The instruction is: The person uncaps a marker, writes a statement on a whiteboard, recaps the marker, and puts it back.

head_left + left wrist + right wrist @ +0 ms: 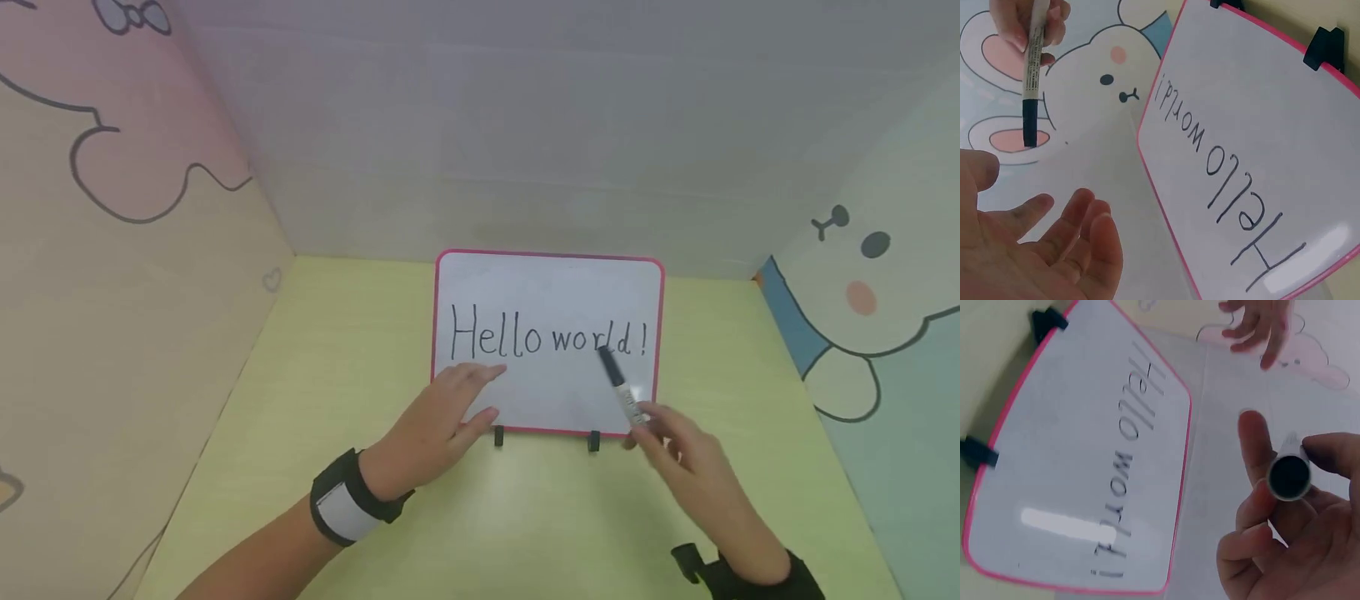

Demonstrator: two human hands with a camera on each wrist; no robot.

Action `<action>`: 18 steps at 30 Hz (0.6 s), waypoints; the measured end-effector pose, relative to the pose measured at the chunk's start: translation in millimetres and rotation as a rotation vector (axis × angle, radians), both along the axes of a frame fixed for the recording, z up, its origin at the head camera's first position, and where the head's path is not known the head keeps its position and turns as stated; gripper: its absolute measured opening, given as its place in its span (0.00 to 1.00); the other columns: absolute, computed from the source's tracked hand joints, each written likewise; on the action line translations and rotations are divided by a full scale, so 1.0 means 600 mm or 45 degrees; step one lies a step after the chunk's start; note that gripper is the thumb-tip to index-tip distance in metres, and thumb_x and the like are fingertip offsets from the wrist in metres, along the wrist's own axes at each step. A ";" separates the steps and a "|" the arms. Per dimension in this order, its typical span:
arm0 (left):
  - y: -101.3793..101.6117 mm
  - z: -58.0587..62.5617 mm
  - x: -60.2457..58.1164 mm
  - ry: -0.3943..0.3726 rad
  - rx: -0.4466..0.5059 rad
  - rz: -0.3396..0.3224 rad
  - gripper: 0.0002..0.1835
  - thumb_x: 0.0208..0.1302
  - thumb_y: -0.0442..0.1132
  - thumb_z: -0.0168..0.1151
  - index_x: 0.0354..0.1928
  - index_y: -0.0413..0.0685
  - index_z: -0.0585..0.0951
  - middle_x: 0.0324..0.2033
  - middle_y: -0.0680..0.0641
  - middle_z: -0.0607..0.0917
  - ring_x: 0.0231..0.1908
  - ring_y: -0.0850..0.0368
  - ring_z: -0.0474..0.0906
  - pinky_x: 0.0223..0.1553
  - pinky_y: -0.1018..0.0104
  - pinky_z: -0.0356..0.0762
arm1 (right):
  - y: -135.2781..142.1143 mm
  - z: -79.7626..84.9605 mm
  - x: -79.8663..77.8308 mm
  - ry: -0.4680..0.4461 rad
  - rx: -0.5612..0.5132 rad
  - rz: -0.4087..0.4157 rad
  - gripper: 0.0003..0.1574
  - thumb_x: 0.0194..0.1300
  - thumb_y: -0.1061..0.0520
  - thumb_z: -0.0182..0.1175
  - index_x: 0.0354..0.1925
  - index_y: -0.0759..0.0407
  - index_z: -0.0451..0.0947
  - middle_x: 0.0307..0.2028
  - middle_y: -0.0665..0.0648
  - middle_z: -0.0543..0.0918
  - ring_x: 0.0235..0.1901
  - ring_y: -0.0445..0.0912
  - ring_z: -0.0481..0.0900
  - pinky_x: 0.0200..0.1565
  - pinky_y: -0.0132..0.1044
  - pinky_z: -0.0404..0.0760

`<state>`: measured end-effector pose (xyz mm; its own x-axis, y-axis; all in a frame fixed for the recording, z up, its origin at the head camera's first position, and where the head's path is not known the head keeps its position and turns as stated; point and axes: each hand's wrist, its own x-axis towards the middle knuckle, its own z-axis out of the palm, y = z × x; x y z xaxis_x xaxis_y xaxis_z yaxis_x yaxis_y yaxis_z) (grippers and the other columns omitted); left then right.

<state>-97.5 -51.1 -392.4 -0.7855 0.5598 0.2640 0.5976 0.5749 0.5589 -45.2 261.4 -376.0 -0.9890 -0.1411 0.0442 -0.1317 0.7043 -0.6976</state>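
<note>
A small whiteboard (547, 392) with a pink rim stands propped up, with "Hello world!" written on it in black. My right hand (686, 454) pinches a whiteboard marker (628, 402) near its rear end, in front of the board's lower right. The marker's black cap end points up and left, and in the left wrist view the cap (1030, 123) looks to be on. My left hand (435, 425) hovers before the board's lower left with nothing in it. Its fingers (1105, 250) are loosely extended; whether they touch the board I cannot tell.
Two black clips or feet, one at the left (498, 436) and one at the right (594, 441), hold the board's bottom edge on the pale yellow table (337, 358). Behind is a plain wall (525, 133). Side panels with cartoon drawings (877, 317) flank the table.
</note>
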 end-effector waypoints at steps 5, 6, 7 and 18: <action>-0.015 -0.007 -0.004 -0.002 0.022 0.050 0.19 0.70 0.44 0.51 0.60 0.50 0.73 0.52 0.52 0.78 0.56 0.59 0.71 0.59 0.59 0.72 | 0.076 -0.022 -0.032 -0.155 0.176 -0.326 0.31 0.74 0.42 0.41 0.63 0.62 0.61 0.47 0.64 0.80 0.36 0.51 0.80 0.28 0.33 0.72; -0.017 -0.009 -0.003 -0.018 0.029 0.057 0.18 0.70 0.44 0.52 0.59 0.50 0.74 0.52 0.52 0.79 0.56 0.60 0.72 0.59 0.59 0.73 | 0.091 -0.033 -0.039 -0.181 0.198 -0.359 0.33 0.74 0.41 0.40 0.63 0.65 0.60 0.48 0.66 0.79 0.37 0.53 0.79 0.29 0.33 0.72; -0.019 -0.010 -0.003 -0.031 0.029 0.066 0.17 0.70 0.44 0.52 0.58 0.50 0.74 0.51 0.53 0.79 0.55 0.60 0.72 0.58 0.60 0.73 | 0.106 -0.046 -0.046 -0.199 0.233 -0.383 0.34 0.73 0.42 0.41 0.62 0.67 0.61 0.47 0.67 0.78 0.37 0.54 0.79 0.27 0.33 0.71; -0.033 -0.019 0.010 -0.079 -0.010 0.101 0.19 0.67 0.45 0.56 0.58 0.50 0.74 0.50 0.54 0.79 0.54 0.62 0.73 0.56 0.62 0.75 | 0.161 -0.181 -0.086 -0.445 0.538 -0.394 0.25 0.68 0.55 0.50 0.48 0.79 0.68 0.30 0.68 0.78 0.24 0.50 0.73 0.21 0.36 0.69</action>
<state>-91.6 -71.0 -403.7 -0.8421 0.4972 0.2090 0.5143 0.6237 0.5886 -96.6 357.8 -484.4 -0.9329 0.2189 -0.2861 0.3076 0.8975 -0.3161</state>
